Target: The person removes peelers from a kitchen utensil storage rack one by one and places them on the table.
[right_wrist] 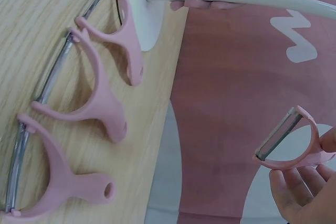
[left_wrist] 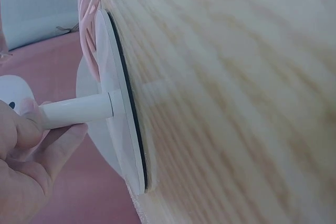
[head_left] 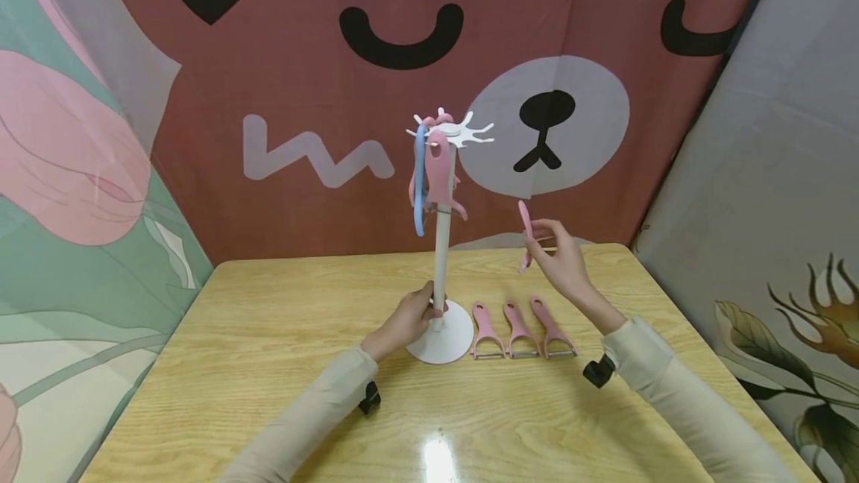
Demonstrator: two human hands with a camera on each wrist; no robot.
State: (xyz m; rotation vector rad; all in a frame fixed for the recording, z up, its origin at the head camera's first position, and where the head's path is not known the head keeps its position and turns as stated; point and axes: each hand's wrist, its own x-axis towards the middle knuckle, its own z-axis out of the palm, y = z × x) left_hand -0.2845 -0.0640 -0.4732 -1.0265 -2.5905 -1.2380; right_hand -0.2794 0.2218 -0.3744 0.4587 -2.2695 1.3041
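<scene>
My left hand (head_left: 409, 321) grips the white pole (head_left: 443, 259) of a stand low down, just over its round base (head_left: 438, 349). In the left wrist view the fingers and thumb curl round the pole (left_wrist: 79, 109). Raised over the table to the right of the stand, my right hand (head_left: 562, 263) pinches a pink peeler (head_left: 526, 222) by its handle. The right wrist view shows that peeler's metal blade (right_wrist: 278, 134) pointing away from the fingers. Pink peelers (head_left: 438, 166) and a blue one (head_left: 420, 177) hang from the white hooks (head_left: 466, 130) at the stand's top.
Three pink peelers lie in a row right of the base: one nearest it (head_left: 485, 330), a middle one (head_left: 518, 330) and an outer one (head_left: 552, 326). The wooden table (head_left: 302, 393) ends at a printed curtain (head_left: 322, 215) behind.
</scene>
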